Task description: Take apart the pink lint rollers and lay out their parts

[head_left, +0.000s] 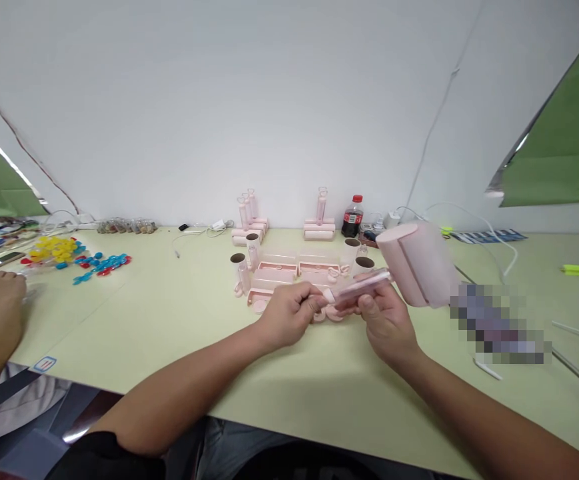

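A slim pink tube with a clear body is held above the table, tilted up to the right. My left hand pinches its left end. Around its right part are the fingers of my right hand, palm turned up. Just beyond my right hand, a large pink cylinder leans at a tilt; what supports it is hidden. Behind my hands lie open pink cases, with pink scissors at their right. Cardboard-cored rolls stand at both sides of the cases.
Pink stands with upright tubes and a cola bottle are near the wall. Blue, red and yellow pieces lie at the left, near another person's hand. At the right are cables, a blurred-out item and a white stick.
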Demonstrator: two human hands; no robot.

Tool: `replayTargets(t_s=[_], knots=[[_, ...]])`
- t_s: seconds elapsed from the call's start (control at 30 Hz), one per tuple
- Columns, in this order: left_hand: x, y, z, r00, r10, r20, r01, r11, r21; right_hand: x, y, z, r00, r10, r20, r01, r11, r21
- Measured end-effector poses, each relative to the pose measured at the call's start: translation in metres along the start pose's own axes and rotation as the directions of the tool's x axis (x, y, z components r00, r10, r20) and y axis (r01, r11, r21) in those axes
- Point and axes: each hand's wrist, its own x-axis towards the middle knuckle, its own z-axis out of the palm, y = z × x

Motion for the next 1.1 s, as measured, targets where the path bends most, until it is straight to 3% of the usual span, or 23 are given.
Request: replayTargets(t_s=[0.17,0.27,0.37,0.53,0.7,0.9,1.1], knots=[[0.060,0.041,-0.055,0.981,0.062,-0.185,-0.040,0.992,0.117,-0.004,0.000,0.002,0.997,0.012,0.080,-0.010,0.999,-0.032],[0.116,0.060,-0.093,0.921,0.178,-0.348,-0.101,0.969,0.226,-0.007,0.000,0.004,0.994,0.033,0.107,-0.029,0.999,-0.040],[0.170,0.061,-0.110,0.910,0.250,-0.331,-0.111,0.915,0.387,-0.008,0.002,0.006,0.990,0.072,0.124,-0.066,0.997,-0.046],[0.234,0.033,-0.091,0.951,0.259,-0.166,-0.114,0.798,0.591,-0.010,0.005,0.007,0.982,0.132,0.133,-0.127,0.991,-0.047],[0.270,0.000,-0.065,0.985,0.166,-0.055,-0.079,0.701,0.709,-0.013,0.007,0.007,0.971,0.178,0.159,-0.170,0.984,-0.062],[0.288,-0.025,-0.048,0.998,0.054,0.035,-0.062,0.664,0.745,-0.016,0.006,0.008,0.964,0.204,0.170,-0.191,0.977,-0.092],[0.290,-0.039,-0.037,0.999,0.002,0.044,-0.035,0.638,0.769,-0.016,0.006,0.008,0.960,0.214,0.180,-0.195,0.974,-0.118]])
